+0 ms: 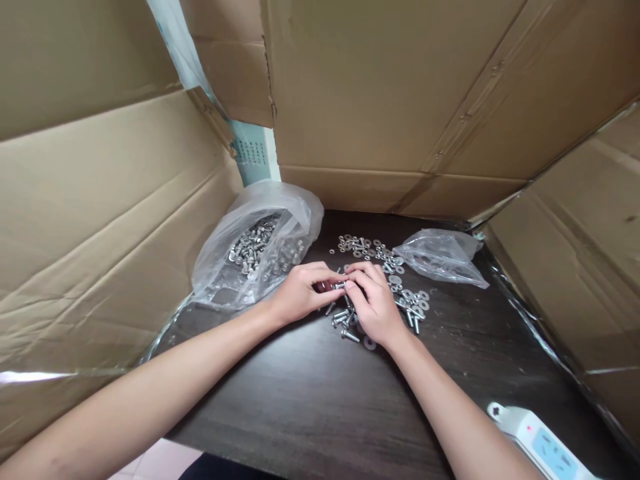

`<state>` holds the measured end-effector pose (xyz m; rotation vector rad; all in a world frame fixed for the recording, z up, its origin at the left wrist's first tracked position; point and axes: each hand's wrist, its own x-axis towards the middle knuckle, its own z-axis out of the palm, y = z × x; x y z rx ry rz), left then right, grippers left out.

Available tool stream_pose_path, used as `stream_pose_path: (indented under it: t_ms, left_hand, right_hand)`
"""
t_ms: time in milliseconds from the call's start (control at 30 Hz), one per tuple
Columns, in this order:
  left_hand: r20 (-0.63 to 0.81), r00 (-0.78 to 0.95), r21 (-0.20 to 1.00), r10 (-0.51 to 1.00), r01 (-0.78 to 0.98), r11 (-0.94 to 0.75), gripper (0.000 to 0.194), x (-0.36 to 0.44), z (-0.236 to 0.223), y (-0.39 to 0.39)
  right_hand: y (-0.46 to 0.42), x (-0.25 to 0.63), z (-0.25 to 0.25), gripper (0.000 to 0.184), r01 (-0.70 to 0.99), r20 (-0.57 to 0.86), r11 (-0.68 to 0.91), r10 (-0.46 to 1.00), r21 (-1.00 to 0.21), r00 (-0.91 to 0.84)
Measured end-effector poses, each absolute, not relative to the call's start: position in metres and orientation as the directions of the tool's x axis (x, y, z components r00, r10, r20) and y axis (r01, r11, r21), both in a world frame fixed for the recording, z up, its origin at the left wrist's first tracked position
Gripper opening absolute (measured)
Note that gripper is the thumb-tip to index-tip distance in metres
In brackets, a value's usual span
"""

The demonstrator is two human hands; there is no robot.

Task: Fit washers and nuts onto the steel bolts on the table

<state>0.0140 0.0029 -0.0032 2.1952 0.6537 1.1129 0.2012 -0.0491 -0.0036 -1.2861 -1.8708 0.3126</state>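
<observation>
My left hand (303,291) is closed, its thumb and fingers pinching a small silver bolt (341,285). Meeting it at the bolt's end is my right hand (373,303), also closed, with the fingertips pressed together; they hide whatever they grip there. Under and around both hands lies a loose spread of bolts (351,336), flat washers (369,343) and nuts (332,252). Further back, more nuts and washers sit in a cluster. To the left of my left hand stands a clear plastic bag (210,273), its mouth open, with many bolts with hardware on them (253,243) inside.
Another clear plastic bag (443,253) lies crumpled at the back right. A white power strip (537,437) with a lit red light rests at the front right. Cardboard walls (400,87) enclose the dark tabletop (300,400) at the left, back and right.
</observation>
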Motion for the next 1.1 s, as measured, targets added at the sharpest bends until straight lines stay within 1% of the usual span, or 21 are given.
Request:
stream_pose_path:
  t_ms: [900, 1100]
  left_hand:
    - [0.531, 0.538, 0.698, 0.655, 0.161, -0.698, 0.022, 0.0130, -0.0040, 0.0027]
    - [0.530, 0.538, 0.691, 0.655, 0.173, -0.702, 0.021, 0.0134, -0.0043, 0.0028]
  right_hand:
    - [-0.0503, 0.2015, -0.0016, 0.022, 0.612, 0.458, 0.438, 0.879, -0.659, -0.135]
    - [-0.0502, 0.2015, -0.0012, 0.021, 0.622, 0.458, 0.439, 0.878, -0.648, -0.141]
